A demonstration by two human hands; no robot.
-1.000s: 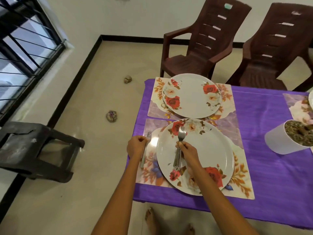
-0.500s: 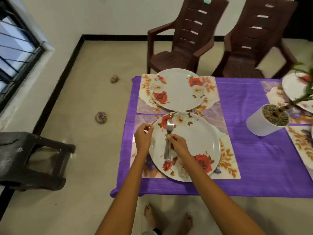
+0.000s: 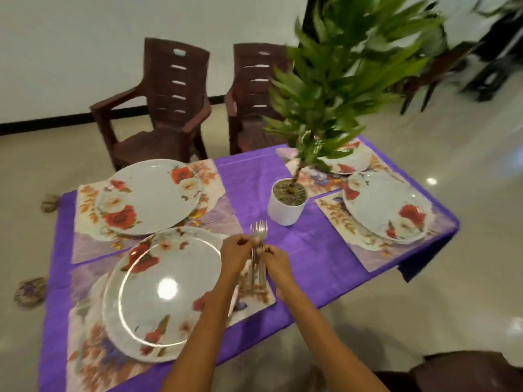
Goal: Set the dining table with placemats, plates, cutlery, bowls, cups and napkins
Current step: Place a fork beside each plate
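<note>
— Forks: location?
— Bunched upright above the purple tablecloth, just right of the near plate.
— Grip?
— Left hand and right hand both pinch the handles, fingers curled.
— Nearby?
— White plant pot, just beyond.

A bunch of steel forks, tines up, stood just right of the near floral plate on its placemat.

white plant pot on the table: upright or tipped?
Upright. The white pot stands on its base on the purple tablecloth, its gravel-filled mouth facing up and the plant rising from it.
</note>
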